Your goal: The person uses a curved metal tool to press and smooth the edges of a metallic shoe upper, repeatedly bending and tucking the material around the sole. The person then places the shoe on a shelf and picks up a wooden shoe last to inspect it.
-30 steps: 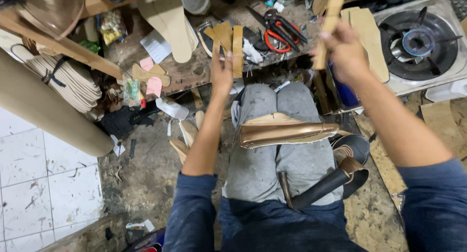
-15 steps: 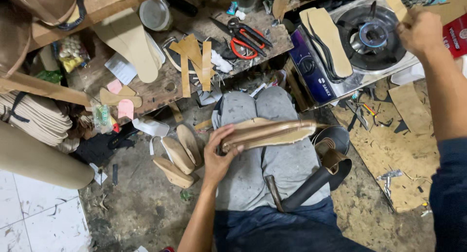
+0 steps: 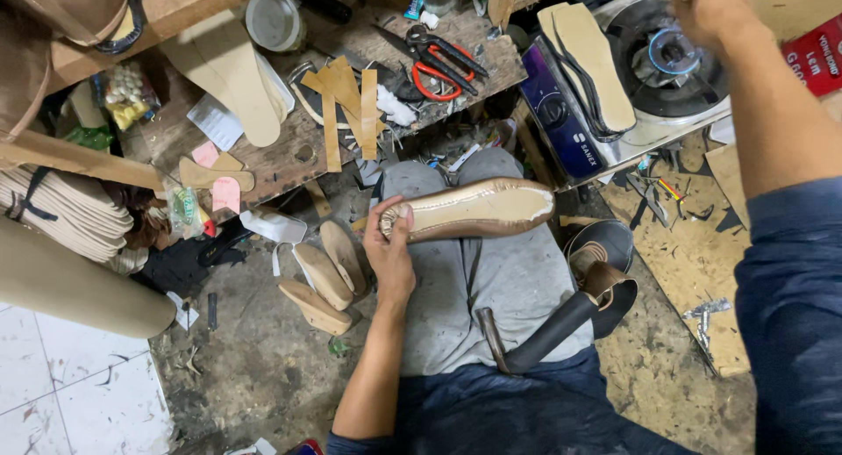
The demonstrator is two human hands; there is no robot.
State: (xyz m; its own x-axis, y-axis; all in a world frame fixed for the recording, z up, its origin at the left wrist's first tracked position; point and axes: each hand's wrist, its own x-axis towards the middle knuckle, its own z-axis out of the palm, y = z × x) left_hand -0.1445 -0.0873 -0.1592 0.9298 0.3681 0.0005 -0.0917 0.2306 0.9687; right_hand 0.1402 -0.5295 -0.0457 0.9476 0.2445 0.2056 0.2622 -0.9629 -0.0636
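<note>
Slippage threatens: left hand [image 3: 390, 249] pinches only the gold shoe upper [image 3: 478, 209] on the lap; right hand [image 3: 715, 7] raised far right, grip unclear.

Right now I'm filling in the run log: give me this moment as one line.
left hand: grips shoe on lap | right hand: raised over stove, contents unclear | scissors: on bench

The shoe [image 3: 474, 209] is a flat, gold-tan slipper, turned sole-up with a pale insole face ringed by folded shiny edging. It lies crosswise on the lap [image 3: 491, 279], its left end pinched in the left hand [image 3: 390, 249].
</note>
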